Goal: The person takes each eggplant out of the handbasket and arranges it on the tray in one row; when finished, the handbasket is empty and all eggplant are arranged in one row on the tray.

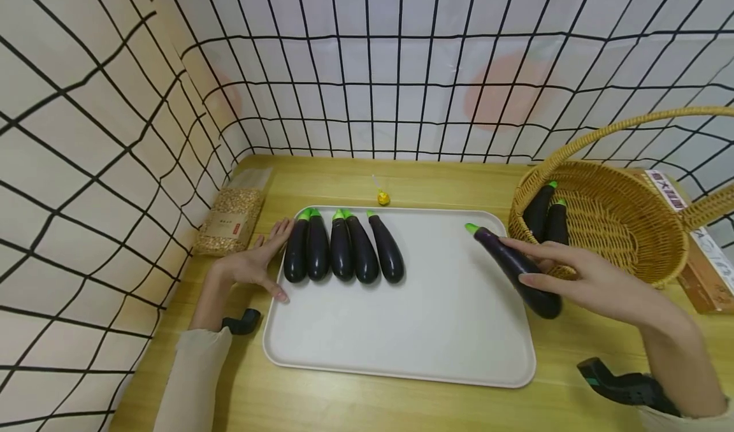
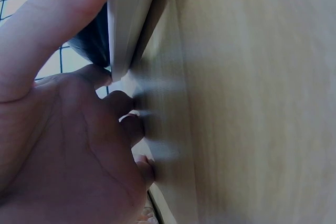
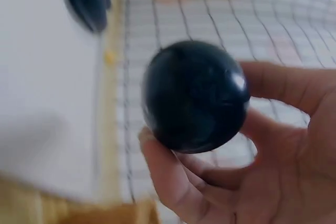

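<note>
In the head view, my right hand point(image 1: 573, 279) grips a dark purple eggplant point(image 1: 516, 269) with a green stem end, over the right edge of the white tray point(image 1: 441, 304). The right wrist view shows that eggplant's round end point(image 3: 194, 98) between thumb and fingers. My left hand point(image 1: 255, 263) rests at the tray's left edge with fingers spread, thumb on the rim. Several eggplants point(image 1: 342, 247) lie in a row at the tray's upper left, green ends toward the back. From the left wrist view, the left fingers point(image 2: 131, 127) reach along the tray's outer side.
A wicker basket point(image 1: 619, 222) with a tall handle stands right of the tray, two eggplants point(image 1: 556, 222) inside. Beside it lies a brown box point(image 1: 708, 279). A bag of grains point(image 1: 232, 218) sits at left, a yellow lollipop point(image 1: 383, 197) behind the tray. Black wire grids point(image 1: 367, 85) border the table.
</note>
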{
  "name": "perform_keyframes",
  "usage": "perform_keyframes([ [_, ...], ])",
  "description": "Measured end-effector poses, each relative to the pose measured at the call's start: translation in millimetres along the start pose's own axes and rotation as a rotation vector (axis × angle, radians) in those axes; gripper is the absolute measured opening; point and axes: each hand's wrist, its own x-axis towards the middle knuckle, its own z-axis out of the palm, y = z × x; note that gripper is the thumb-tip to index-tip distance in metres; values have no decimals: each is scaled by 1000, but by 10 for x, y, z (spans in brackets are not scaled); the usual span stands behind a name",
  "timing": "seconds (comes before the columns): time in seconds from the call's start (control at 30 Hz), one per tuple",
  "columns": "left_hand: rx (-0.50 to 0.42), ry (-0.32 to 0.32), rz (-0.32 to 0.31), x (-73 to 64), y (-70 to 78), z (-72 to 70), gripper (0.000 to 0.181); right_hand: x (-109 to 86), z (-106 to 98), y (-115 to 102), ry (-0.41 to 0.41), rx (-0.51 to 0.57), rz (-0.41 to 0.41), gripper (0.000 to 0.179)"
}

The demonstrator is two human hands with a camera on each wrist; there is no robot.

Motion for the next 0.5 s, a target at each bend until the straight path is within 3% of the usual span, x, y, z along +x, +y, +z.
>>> perform_keyframes([
  [0.2, -11, 1, 5, 16, 30, 5, 154, 579, 357, -354, -7, 29, -55, 62],
  [0.5, -33, -1, 4, -6, 51, -11, 155, 1323, 874, -510, -29, 61, -114, 61],
])
